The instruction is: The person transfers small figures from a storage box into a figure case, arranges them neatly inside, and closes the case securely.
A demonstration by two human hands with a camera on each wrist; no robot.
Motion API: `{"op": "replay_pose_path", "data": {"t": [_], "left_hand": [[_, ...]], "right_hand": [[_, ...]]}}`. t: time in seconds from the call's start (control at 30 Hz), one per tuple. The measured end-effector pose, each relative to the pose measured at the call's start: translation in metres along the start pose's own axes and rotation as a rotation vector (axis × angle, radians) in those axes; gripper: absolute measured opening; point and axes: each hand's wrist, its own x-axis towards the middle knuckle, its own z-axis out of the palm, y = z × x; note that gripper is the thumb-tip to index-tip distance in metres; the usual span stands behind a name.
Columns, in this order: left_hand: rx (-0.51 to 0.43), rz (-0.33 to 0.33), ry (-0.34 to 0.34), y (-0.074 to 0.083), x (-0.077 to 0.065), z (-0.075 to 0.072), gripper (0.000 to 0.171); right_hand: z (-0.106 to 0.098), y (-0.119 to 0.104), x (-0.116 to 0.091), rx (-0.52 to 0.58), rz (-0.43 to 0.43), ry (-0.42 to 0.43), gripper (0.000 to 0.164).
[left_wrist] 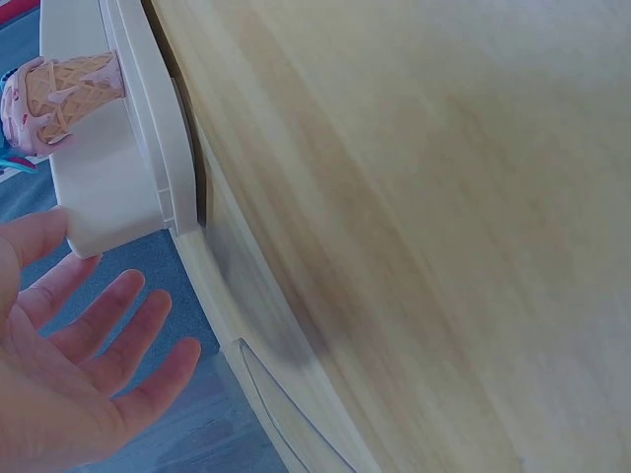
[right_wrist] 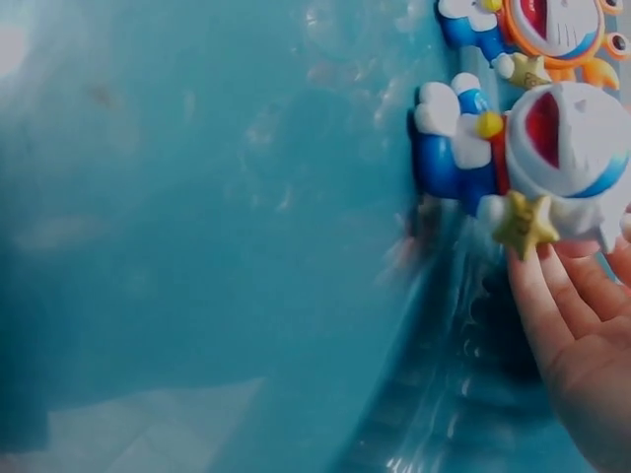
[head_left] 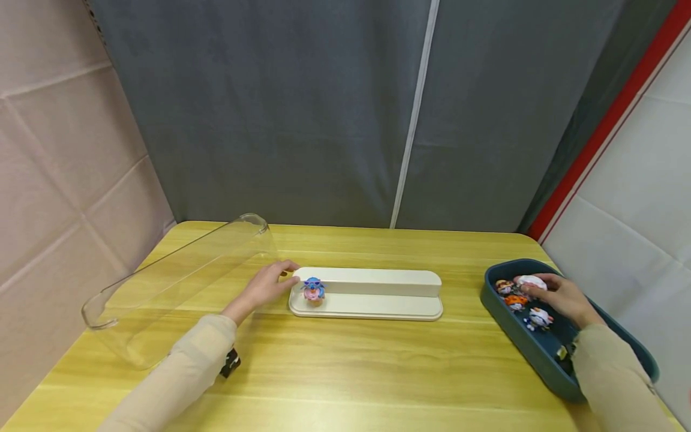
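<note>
My left hand (head_left: 267, 285) is at the left end of a cream stepped display base (head_left: 383, 306). In the left wrist view its thumb and index fingertip (left_wrist: 84, 266) touch the base's end corner, the other fingers loosely spread. On the base's lower step, near that hand, stands a small figurine (head_left: 314, 292) with a blue top and a pink ice-cream-cone bottom. Over at the right, my right hand (head_left: 564, 297) reaches into a dark blue tray (head_left: 518, 348) and grips a white-headed figurine (head_left: 531, 281). The right wrist view shows fingers against a white-and-blue figurine (right_wrist: 562, 148) with a yellow star.
Several other figurines lie in the tray, among them an orange one (head_left: 515, 302) and a white-and-blue one (head_left: 538, 318). A long transparent cover (head_left: 178, 282) lies slantwise on the wooden table (head_left: 378, 372) at left. A grey curtain (head_left: 270, 120) hangs behind.
</note>
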Motion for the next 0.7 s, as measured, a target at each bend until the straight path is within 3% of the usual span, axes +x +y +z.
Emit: {"op": "replay_pose_path", "data": {"t": [0.47,0.7], "left_hand": [[-0.010,0.005,-0.002,0.000,0.002,0.000,0.029],[-0.010,0.011,0.007,0.000,0.001,-0.001,0.028]], "right_hand": [[-0.014,-0.009,-0.005,-0.072,-0.050,0.052,0.059],[-0.024,-0.019,-0.007,-0.058,-0.037,0.029,0.061]]}}
